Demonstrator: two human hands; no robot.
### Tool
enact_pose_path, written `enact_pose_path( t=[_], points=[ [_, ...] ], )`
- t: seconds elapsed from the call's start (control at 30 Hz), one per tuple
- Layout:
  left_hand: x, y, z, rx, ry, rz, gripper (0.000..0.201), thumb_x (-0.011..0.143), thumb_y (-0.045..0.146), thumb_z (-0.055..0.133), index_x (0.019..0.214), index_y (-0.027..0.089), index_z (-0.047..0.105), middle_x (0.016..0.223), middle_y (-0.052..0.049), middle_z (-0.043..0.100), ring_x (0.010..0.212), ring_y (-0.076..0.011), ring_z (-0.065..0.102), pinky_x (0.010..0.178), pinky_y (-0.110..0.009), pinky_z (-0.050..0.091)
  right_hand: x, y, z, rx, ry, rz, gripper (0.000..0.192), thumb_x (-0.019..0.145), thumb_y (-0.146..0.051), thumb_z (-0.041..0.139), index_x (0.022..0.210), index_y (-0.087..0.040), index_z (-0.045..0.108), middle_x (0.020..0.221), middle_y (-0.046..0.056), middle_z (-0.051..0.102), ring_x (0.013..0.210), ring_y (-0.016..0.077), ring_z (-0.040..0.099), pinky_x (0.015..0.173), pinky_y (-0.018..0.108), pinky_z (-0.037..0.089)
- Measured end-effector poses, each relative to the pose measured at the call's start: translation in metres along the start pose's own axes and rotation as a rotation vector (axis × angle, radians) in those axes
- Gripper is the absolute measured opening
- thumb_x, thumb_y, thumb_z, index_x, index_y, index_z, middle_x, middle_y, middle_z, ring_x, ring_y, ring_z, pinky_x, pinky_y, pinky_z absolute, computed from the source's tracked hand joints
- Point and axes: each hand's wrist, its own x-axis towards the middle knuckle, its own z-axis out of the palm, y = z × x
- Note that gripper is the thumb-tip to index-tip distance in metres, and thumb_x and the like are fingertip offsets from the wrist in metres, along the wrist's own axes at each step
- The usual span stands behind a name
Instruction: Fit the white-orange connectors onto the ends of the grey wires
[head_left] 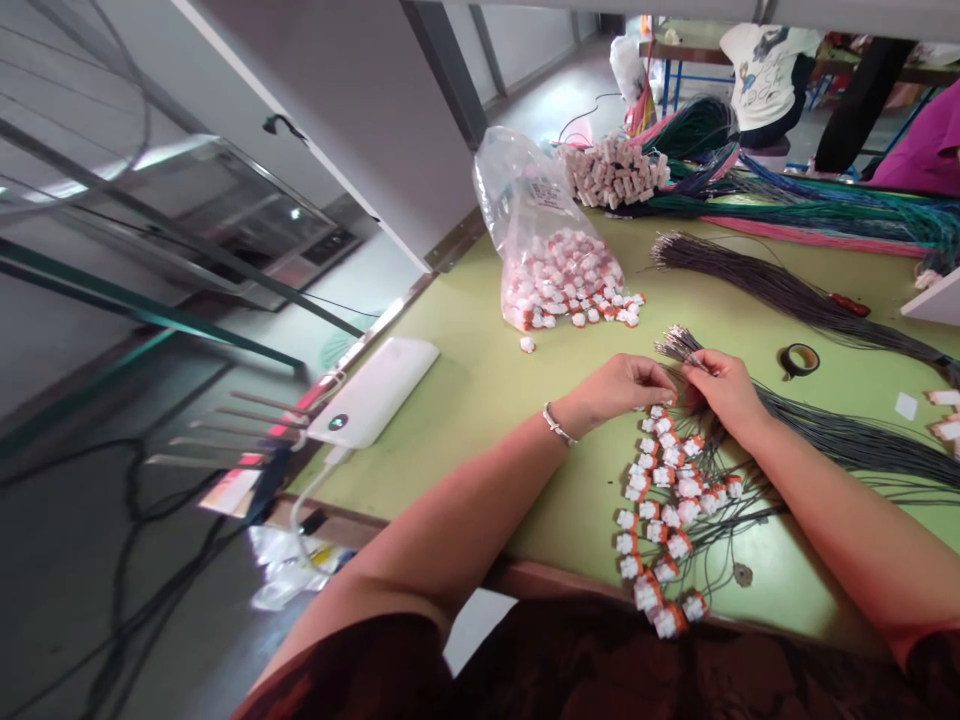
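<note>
My left hand [634, 385] is closed in a pinch on a small white-and-orange connector [670, 399], partly hidden by the fingers. Beside it, my right hand [721, 385] is closed around dark wires near the metal-tipped ends of a wire bundle [681, 342]. The bundle runs off to the right under my right forearm. Below both hands lie several wired connectors [664, 478], white with orange edges, spread toward the table's front edge. Loose connectors [585, 308] spill from a clear plastic bag [525, 190] farther back, and a single connector [527, 345] lies apart.
A white power bank [382, 390] with a cable lies at the green table's [465, 400] left edge. Right of my hands are black tape [799, 361] and another dark wire bundle [772, 280]. Coloured wires [825, 215] with pale connectors lie behind. People sit beyond.
</note>
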Motion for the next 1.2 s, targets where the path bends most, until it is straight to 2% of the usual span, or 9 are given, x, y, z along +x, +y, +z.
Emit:
enact_pose_path(
  t=[0.1, 0.17, 0.23, 0.3, 0.43, 0.57, 0.7, 0.9, 1.2],
  points=[
    [-0.002, 0.004, -0.012, 0.259, -0.058, 0.049, 0.016, 0.074, 0.026, 0.069, 0.08, 0.012, 0.071, 0.076, -0.006, 0.07, 0.068, -0.0135, 0.061, 0.068, -0.027, 0.048, -0.001, -0.005, -0.001, 0.068, 0.027, 0.008, 0.022, 0.069, -0.04, 0.063, 0.067, -0.019, 0.061, 0.053, -0.002, 0.055, 0.05, 0.0115, 0.048, 0.051, 0.026, 0.038],
    [0.0, 0.002, -0.027, 0.456, 0.22, 0.108, 0.017, 0.078, 0.026, 0.063, 0.087, 0.013, 0.071, 0.087, -0.008, 0.069, 0.078, -0.0163, 0.062, 0.075, -0.03, 0.049, -0.002, -0.007, 0.0, 0.111, 0.025, 0.032, 0.022, 0.069, -0.04, 0.065, 0.067, -0.018, 0.061, 0.052, -0.003, 0.054, 0.048, 0.0108, 0.046, 0.05, 0.026, 0.038],
    [0.004, -0.005, -0.047, 0.71, 0.653, 0.161, 0.022, 0.08, 0.024, 0.061, 0.098, 0.014, 0.069, 0.102, -0.011, 0.066, 0.094, -0.021, 0.06, 0.088, -0.036, 0.046, -0.003, -0.006, 0.002, 0.163, 0.032, 0.043, 0.021, 0.067, -0.038, 0.065, 0.072, -0.018, 0.063, 0.052, -0.003, 0.054, 0.049, 0.0106, 0.047, 0.051, 0.025, 0.039],
    [0.01, -0.013, -0.066, 0.929, 0.811, 0.118, 0.029, 0.081, 0.022, 0.059, 0.108, 0.014, 0.067, 0.112, -0.015, 0.062, 0.107, -0.0275, 0.054, 0.095, -0.041, 0.041, -0.003, -0.004, 0.004, 0.203, 0.032, 0.034, 0.021, 0.065, -0.035, 0.066, 0.079, -0.019, 0.062, 0.054, -0.004, 0.056, 0.051, 0.0107, 0.049, 0.053, 0.025, 0.041],
    [0.017, -0.023, -0.088, 1.046, 0.695, -0.014, 0.022, 0.082, 0.018, 0.053, 0.096, 0.015, 0.07, 0.101, -0.015, 0.064, 0.102, -0.0314, 0.056, 0.088, -0.041, 0.042, -0.005, 0.0, 0.005, 0.183, -0.013, 0.006, 0.017, 0.066, -0.033, 0.065, 0.073, -0.02, 0.057, 0.054, -0.004, 0.055, 0.051, 0.0103, 0.049, 0.054, 0.024, 0.041],
    [0.013, -0.017, -0.081, 0.968, 0.706, 0.007, 0.019, 0.08, 0.02, 0.055, 0.09, 0.016, 0.07, 0.096, -0.012, 0.067, 0.094, -0.0278, 0.058, 0.082, -0.037, 0.042, -0.005, 0.001, 0.003, 0.093, -0.036, -0.04, 0.016, 0.068, -0.034, 0.063, 0.07, -0.019, 0.059, 0.054, -0.004, 0.053, 0.052, 0.0106, 0.047, 0.054, 0.025, 0.038],
    [0.003, -0.004, -0.055, 0.498, 0.665, 0.007, 0.017, 0.079, 0.028, 0.059, 0.074, 0.014, 0.067, 0.069, -0.005, 0.064, 0.062, -0.015, 0.054, 0.061, -0.027, 0.041, -0.005, -0.001, 0.003, 0.021, 0.012, -0.052, 0.016, 0.068, -0.033, 0.06, 0.064, -0.019, 0.055, 0.051, -0.006, 0.043, 0.049, 0.0086, 0.035, 0.049, 0.024, 0.028],
    [0.003, 0.002, -0.009, -0.359, 0.33, -0.154, 0.017, 0.074, 0.025, 0.071, 0.071, 0.009, 0.065, 0.062, -0.003, 0.063, 0.048, -0.0047, 0.049, 0.047, -0.017, 0.037, -0.007, -0.004, 0.005, -0.025, 0.023, -0.097, 0.01, 0.065, -0.027, 0.057, 0.063, -0.018, 0.055, 0.056, -0.005, 0.045, 0.055, 0.0095, 0.037, 0.054, 0.024, 0.031],
    [0.007, -0.001, 0.0, -0.571, 0.207, -0.233, 0.022, 0.085, 0.021, 0.062, 0.068, 0.007, 0.062, 0.061, -0.003, 0.062, 0.045, -0.0033, 0.053, 0.043, -0.013, 0.041, -0.007, -0.002, 0.007, -0.071, 0.036, -0.136, 0.009, 0.066, -0.027, 0.053, 0.063, -0.019, 0.052, 0.056, -0.005, 0.044, 0.055, 0.0099, 0.036, 0.054, 0.024, 0.03]
  ],
)
